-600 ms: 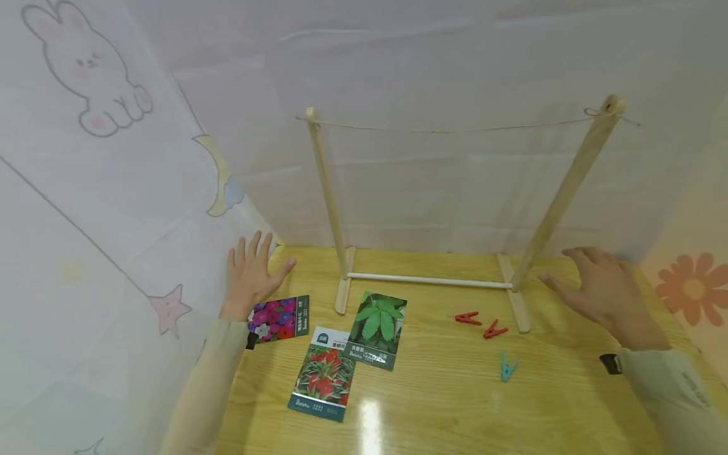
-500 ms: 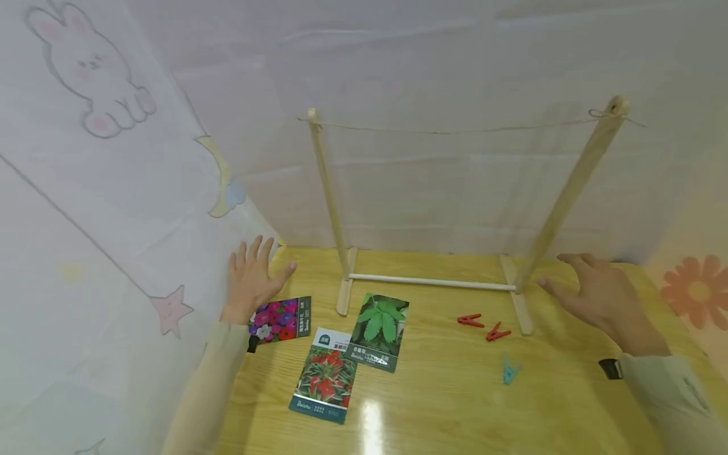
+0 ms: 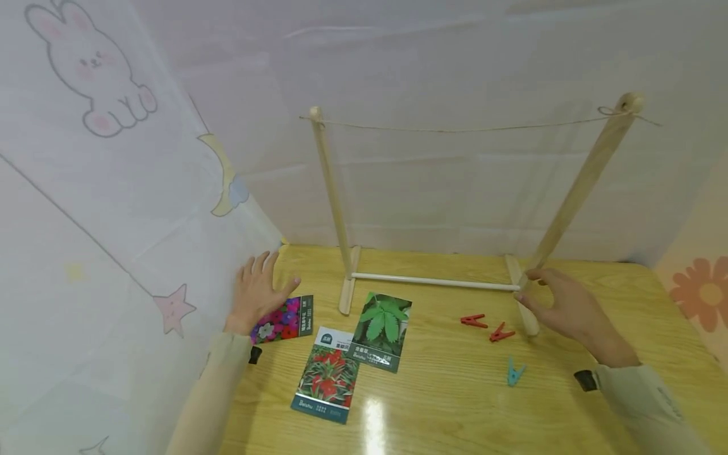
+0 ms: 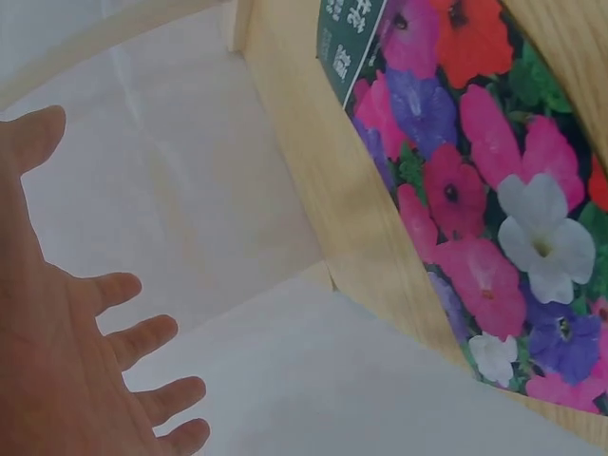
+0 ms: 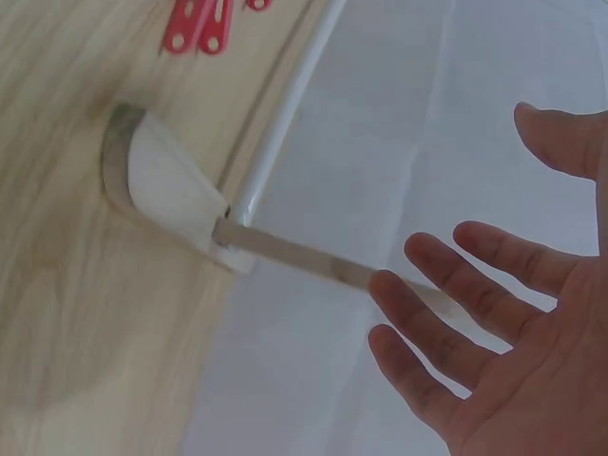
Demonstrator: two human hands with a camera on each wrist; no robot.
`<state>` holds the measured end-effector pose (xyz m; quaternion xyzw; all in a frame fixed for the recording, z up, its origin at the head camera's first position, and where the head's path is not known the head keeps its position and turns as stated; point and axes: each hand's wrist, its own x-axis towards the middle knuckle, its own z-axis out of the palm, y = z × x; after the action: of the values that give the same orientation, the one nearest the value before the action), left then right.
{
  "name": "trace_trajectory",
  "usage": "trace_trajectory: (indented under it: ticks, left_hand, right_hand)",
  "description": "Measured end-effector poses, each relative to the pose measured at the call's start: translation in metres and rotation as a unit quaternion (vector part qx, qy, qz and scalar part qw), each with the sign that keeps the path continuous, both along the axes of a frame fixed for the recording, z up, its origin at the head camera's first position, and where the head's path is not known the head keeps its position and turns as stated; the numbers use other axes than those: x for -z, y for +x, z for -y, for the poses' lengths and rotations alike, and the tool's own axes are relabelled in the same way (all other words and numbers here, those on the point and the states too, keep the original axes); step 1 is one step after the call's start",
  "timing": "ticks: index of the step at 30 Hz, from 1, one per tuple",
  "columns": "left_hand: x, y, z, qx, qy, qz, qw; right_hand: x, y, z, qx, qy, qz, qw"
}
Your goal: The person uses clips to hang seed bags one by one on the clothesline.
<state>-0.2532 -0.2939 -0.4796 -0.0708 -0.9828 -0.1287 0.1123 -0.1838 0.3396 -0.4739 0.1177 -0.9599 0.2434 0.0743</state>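
Reaching toward the wooden rack (image 3: 432, 281), I log my right hand (image 3: 560, 306) open, fingers loosely spread, holding nothing, just beside the rack's right post (image 3: 580, 183) at its foot. Post axis: upright, leaning slightly; it lies ahead and to the left of that hand. Left hand (image 3: 258, 294) open, flat over the flower seed packet (image 3: 284, 319) at the tabletop (image 3: 455, 404) edge, well apart from the rack.
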Motion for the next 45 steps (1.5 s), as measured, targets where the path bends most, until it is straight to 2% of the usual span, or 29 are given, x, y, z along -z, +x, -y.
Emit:
trace_trajectory:
  ticks: [6,11,17,21,24,30,33,36,45]
  left_hand:
    - [0.008,0.006,0.001,0.003,0.003,0.014,0.9999]
    - [0.015,0.010,0.004,0.007,0.000,0.041,0.9992]
    - [0.022,0.025,0.009,0.002,0.006,0.091,0.9958]
    - [0.031,0.041,0.012,-0.022,0.021,0.117,0.9927]
    - [0.039,0.053,0.012,-0.056,0.028,0.122,0.9906]
    - [0.052,0.072,0.012,-0.114,0.051,0.092,0.9879]
    - [0.056,0.076,0.012,-0.137,0.066,0.087,0.9846]
    - [0.058,0.082,0.013,-0.156,0.074,0.096,0.9802]
    - [0.063,0.090,0.017,-0.176,0.085,0.118,0.9736]
  right_hand:
    - [0.011,0.000,0.015,-0.032,-0.018,0.004,0.999]
    - [0.017,0.002,0.027,-0.050,-0.031,0.019,0.998]
    - [0.029,0.001,0.038,-0.068,-0.036,0.037,0.996]
    - [0.034,0.001,0.045,-0.080,-0.034,0.038,0.995]
    - [0.037,0.002,0.051,-0.094,-0.034,0.023,0.995]
    - [0.044,0.001,0.058,-0.108,-0.023,0.015,0.994]
    - [0.048,-0.001,0.059,-0.111,-0.026,0.031,0.993]
    - [0.054,-0.003,0.059,-0.126,-0.026,0.034,0.991]
    - [0.069,-0.006,0.063,-0.142,-0.006,0.013,0.990]
